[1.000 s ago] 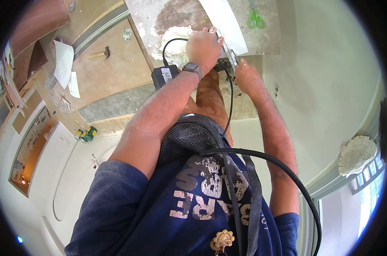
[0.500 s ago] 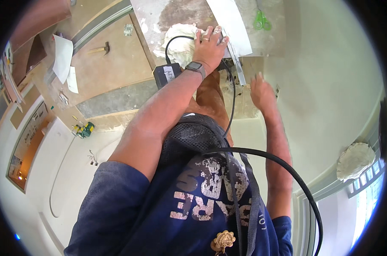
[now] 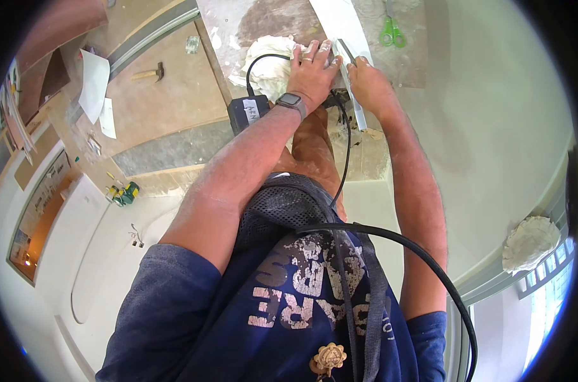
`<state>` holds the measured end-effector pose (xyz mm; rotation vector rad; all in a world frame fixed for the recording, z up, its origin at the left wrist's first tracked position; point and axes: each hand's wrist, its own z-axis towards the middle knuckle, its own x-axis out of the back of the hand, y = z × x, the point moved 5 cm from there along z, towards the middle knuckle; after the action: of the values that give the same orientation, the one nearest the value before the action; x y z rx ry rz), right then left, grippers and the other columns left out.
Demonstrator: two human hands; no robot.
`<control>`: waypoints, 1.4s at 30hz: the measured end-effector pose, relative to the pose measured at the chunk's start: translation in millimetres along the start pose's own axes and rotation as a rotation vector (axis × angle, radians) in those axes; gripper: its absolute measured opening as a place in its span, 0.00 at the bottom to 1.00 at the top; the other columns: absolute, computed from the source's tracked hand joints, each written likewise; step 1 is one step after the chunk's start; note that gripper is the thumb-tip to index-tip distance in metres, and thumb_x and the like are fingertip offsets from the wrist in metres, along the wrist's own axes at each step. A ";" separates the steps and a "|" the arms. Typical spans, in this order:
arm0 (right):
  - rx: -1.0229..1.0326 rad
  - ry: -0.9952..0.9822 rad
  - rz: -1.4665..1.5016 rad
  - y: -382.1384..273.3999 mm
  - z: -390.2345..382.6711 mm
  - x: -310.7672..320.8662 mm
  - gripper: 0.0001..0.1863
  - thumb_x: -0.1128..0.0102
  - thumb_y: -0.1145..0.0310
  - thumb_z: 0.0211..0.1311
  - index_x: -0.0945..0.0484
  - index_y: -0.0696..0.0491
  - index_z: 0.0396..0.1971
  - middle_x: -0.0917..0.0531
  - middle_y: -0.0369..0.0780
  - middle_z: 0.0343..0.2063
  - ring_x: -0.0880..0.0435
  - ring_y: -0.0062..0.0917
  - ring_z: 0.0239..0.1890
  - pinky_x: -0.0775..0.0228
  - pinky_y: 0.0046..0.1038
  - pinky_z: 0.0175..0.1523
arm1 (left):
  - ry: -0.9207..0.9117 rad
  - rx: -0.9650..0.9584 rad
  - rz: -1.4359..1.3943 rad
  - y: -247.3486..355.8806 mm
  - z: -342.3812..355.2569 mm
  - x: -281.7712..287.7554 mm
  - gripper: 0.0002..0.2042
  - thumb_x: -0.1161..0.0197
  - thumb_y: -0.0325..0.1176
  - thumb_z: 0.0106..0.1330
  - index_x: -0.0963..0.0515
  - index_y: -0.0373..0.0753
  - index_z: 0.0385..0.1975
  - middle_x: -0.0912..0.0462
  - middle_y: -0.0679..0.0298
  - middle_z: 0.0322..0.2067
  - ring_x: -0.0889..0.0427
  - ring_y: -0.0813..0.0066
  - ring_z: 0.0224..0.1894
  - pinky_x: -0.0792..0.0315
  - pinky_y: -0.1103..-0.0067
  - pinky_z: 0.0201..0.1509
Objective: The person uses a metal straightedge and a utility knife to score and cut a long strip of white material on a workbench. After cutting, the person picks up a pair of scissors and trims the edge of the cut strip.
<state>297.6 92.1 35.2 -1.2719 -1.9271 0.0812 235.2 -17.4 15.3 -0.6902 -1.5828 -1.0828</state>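
Note:
My left hand lies flat with fingers spread. It presses down beside the upper end of a long metal straightedge, which points back toward me. Under the straightedge is a white sheet on a stained board. Closed around a slim dark tool, my right hand is just right of the straightedge, near its upper end. The tool's tip is hard to make out, so its exact kind does not show. A crumpled white cloth sits to the left of my left hand.
Green-handled scissors lie at the upper right of the board. A black box with a cable is below the cloth. A hammer and white sheet pieces lie to the left. A black cable crosses my front.
My right hand has moved up and left, from near the straightedge's lower end to its upper end beside my left hand. The left hand stays in place.

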 end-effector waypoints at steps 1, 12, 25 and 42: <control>-0.002 0.000 -0.007 -0.2 -0.4 -0.3 0.18 0.61 0.61 0.66 0.31 0.61 0.40 0.23 0.58 0.37 0.24 0.53 0.40 0.34 0.48 0.46 | 0.002 0.002 -0.003 0.2 -0.1 -0.5 0.16 0.45 0.34 0.57 0.24 0.53 0.47 0.33 0.59 0.56 0.36 0.59 0.61 0.50 0.54 0.63; -0.010 0.009 -0.042 -6.3 -0.9 -0.4 0.16 0.59 0.65 0.63 0.32 0.63 0.41 0.21 0.56 0.32 0.21 0.48 0.37 0.29 0.44 0.43 | -0.031 0.002 -0.001 -0.2 -0.1 -0.5 0.18 0.42 0.35 0.55 0.24 0.54 0.48 0.34 0.60 0.57 0.37 0.60 0.61 0.51 0.54 0.63; 0.043 -0.135 -0.276 3.5 10.8 -25.6 0.15 0.54 0.71 0.57 0.31 0.63 0.42 0.20 0.56 0.35 0.20 0.46 0.41 0.28 0.40 0.46 | -0.025 0.010 -0.012 0.4 -0.5 -0.2 0.17 0.41 0.34 0.55 0.24 0.53 0.47 0.33 0.61 0.56 0.37 0.59 0.61 0.50 0.53 0.62; -0.053 -0.115 -0.208 36.5 -52.5 -40.5 0.12 0.58 0.72 0.59 0.26 0.62 0.34 0.23 0.54 0.37 0.20 0.47 0.35 0.27 0.43 0.42 | 0.047 -0.004 0.066 0.1 1.5 0.8 0.15 0.41 0.35 0.54 0.23 0.53 0.43 0.31 0.62 0.54 0.33 0.60 0.58 0.46 0.54 0.61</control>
<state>365.5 59.0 30.2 -1.1146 -2.1629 -0.0031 234.5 -16.1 16.0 -0.7092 -1.5080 -1.0469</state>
